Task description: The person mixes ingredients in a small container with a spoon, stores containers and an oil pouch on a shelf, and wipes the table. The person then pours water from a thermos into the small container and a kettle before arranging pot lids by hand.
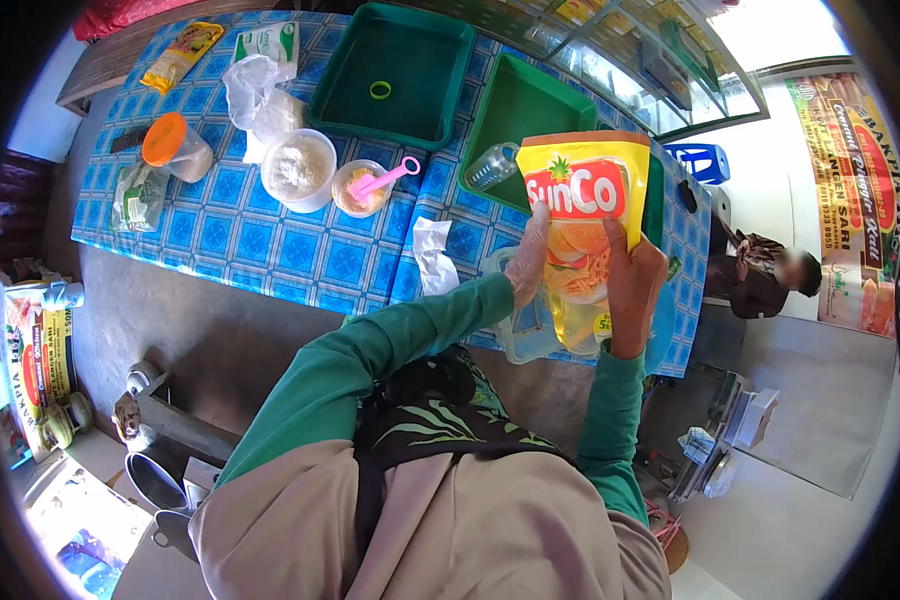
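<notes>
While both hands (637, 290) grip the yellow SunCo pouch (582, 240), right of center, a dark green tray (410, 70) just chills up top.

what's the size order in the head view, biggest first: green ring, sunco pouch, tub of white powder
1. SunCo pouch, though held nearer the camera
2. Tub of white powder
3. Green ring

Across the middle, a long worktop (270, 235) under glossy blue tile-patterned cloth. At far right, a metal-framed glass display case (660, 65), close to a white glare of daylight (785, 28). On the right, a pale wall (776, 180) beside a tall red-and-cream printed banner (855, 190). At far left, a brown wooden surface (85, 85). Below, smooth grey-brown floor (220, 310).
</notes>
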{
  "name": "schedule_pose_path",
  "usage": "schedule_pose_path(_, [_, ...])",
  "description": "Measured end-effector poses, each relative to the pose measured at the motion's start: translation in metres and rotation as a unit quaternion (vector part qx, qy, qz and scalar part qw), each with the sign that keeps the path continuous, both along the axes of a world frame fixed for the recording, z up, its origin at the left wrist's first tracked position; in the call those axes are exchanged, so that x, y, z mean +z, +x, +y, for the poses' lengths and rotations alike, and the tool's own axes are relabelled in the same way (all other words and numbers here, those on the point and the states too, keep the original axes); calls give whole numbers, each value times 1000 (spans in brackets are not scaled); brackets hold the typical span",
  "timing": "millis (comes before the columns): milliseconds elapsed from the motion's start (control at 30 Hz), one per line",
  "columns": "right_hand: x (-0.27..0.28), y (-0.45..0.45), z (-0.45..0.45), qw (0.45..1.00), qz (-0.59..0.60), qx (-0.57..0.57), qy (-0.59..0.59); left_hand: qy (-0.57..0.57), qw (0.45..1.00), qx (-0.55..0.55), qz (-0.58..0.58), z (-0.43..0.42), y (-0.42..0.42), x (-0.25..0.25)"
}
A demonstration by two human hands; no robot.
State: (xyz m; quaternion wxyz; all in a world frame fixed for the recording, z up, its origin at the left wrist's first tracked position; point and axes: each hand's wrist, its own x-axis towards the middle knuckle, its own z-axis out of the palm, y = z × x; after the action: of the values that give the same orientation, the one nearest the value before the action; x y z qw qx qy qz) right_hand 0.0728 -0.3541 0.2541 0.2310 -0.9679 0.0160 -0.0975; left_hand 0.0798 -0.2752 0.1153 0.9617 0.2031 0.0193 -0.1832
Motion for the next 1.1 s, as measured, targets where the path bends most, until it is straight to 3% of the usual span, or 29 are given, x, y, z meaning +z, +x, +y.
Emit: schedule_pose_path(1100, [26,10,-14,990,-20,55,-128,-116,993,-3,-15,-21,-3,36])
